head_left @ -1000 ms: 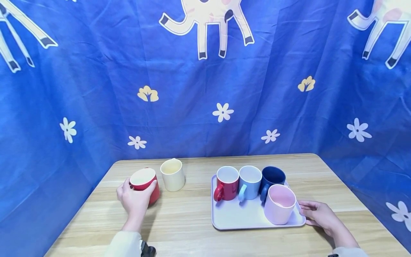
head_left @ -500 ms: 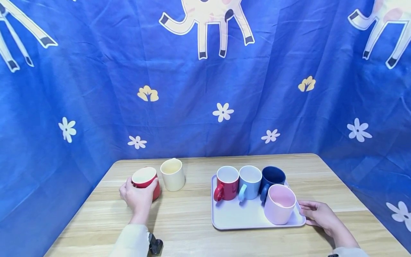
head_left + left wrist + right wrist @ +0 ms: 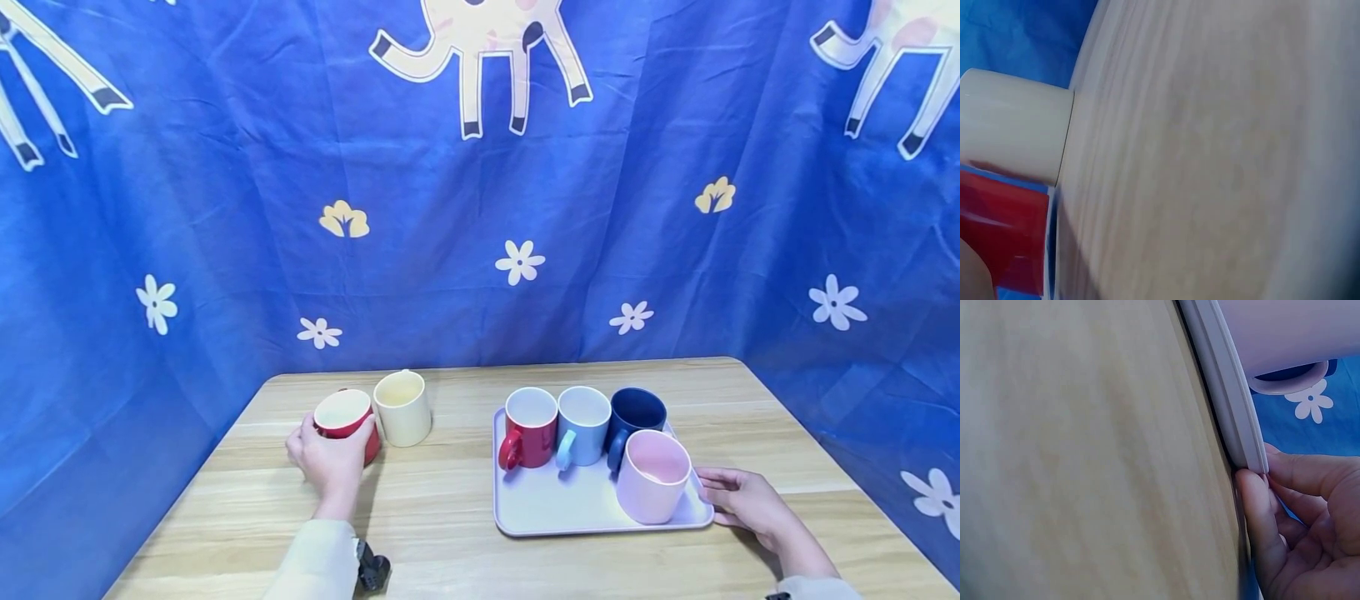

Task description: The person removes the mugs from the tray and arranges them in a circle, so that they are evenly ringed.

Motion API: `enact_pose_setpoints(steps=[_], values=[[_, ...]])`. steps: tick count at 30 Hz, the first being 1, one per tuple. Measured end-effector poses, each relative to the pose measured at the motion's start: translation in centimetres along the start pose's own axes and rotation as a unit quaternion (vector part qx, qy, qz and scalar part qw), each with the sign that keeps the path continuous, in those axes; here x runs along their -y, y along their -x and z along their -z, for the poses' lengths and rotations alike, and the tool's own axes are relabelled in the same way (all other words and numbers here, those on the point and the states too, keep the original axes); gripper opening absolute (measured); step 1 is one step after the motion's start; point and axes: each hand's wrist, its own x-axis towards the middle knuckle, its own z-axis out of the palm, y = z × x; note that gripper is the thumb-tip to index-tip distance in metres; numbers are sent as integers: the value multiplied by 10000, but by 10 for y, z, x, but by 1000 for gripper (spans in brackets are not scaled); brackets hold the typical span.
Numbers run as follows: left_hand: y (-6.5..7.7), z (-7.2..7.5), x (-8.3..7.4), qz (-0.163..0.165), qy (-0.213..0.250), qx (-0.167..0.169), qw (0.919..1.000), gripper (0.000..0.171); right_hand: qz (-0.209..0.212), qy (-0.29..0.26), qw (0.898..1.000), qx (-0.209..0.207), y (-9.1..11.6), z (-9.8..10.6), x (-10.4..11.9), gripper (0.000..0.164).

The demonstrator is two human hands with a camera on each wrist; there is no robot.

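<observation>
My left hand (image 3: pixel 330 457) grips a red mug (image 3: pixel 371 447) with a white inside, fingers around its left and thumb on its right. Close on its right stands a cream mug (image 3: pixel 405 419). In the left wrist view the red mug (image 3: pixel 1007 231) is upright, low over the table, just beside the cream mug (image 3: pixel 1013 125). At the far right, my right hand (image 3: pixel 750 503) pinches the right front corner of a pale lilac tray (image 3: pixel 555 510). The right wrist view shows thumb and fingertips on the tray's rim (image 3: pixel 1225 394).
On the tray stand a second red mug (image 3: pixel 534 443), a light blue mug (image 3: pixel 588 437), a navy mug (image 3: pixel 637 412) and a pink mug (image 3: pixel 651 493) in front. The wooden table (image 3: pixel 450 550) ends at a blue patterned cloth (image 3: pixel 465 317) behind.
My left hand has carried the red mug a little to the right and back, closing in on the cream mug. The right hand and tray have stayed where they were.
</observation>
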Motion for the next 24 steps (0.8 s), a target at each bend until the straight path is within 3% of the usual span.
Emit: enact_pose_setpoints(steps=[24], values=[[7,-8,-2,249,91,-52,9996,85,11,-4,10000,49,0,1,1,50]])
